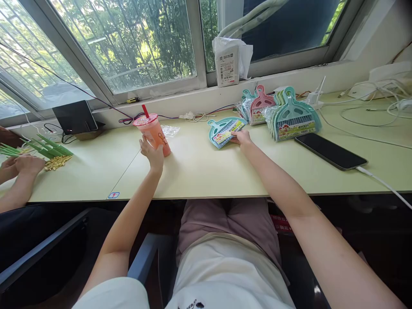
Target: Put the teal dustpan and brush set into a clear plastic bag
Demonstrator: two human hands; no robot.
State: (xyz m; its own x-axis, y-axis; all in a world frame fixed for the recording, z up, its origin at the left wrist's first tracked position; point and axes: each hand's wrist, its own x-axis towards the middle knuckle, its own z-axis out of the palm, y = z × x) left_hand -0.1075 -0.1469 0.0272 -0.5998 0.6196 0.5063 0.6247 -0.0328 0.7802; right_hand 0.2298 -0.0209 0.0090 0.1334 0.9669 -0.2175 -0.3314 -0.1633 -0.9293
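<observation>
My left hand (152,154) is curled round the lower side of a pink drink cup (156,136) with a red lid and straw, which stands on the table. To the right, my right hand (242,138) grips the edge of a teal mini dustpan and brush set (226,130) that carries a printed label. Its thumb lies over the label, while the other fingers are partly hidden. Behind that hand stand more wrapped sets, a pink dustpan set (262,105) and a stack of teal dustpan sets (295,115).
A black phone (331,151) on a white cable lies at the right. At the far left, another person's hands (27,164) are beside green strips (54,149) and a yellow pile (58,162). A tablet (75,117), loose cables (199,116) and a white box (227,66) line the window side.
</observation>
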